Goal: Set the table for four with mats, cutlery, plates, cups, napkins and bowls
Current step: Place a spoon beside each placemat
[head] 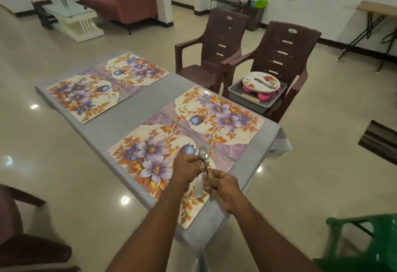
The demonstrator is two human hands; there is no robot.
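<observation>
Several floral place mats lie on the grey table (pixel 148 104); the nearest mat (pixel 150 155) is under my hands. Above it, my left hand (pixel 186 167) grips a bunch of steel cutlery (pixel 202 173), a spoon bowl sticking up from it. My right hand (pixel 221 186) pinches one piece at the handle end of the bunch. On the seat of a brown chair (pixel 285 52) to the right stands a grey tub (pixel 260 98) with stacked flowered plates (pixel 261 83), cutlery lying on them, and pink cups (pixel 264 96) underneath.
A second brown chair (pixel 214 46) stands behind the table's far right side. A dark chair arm (pixel 28 228) is at the near left and a green chair (pixel 365 243) at the near right. A sofa and a coffee table stand at the back.
</observation>
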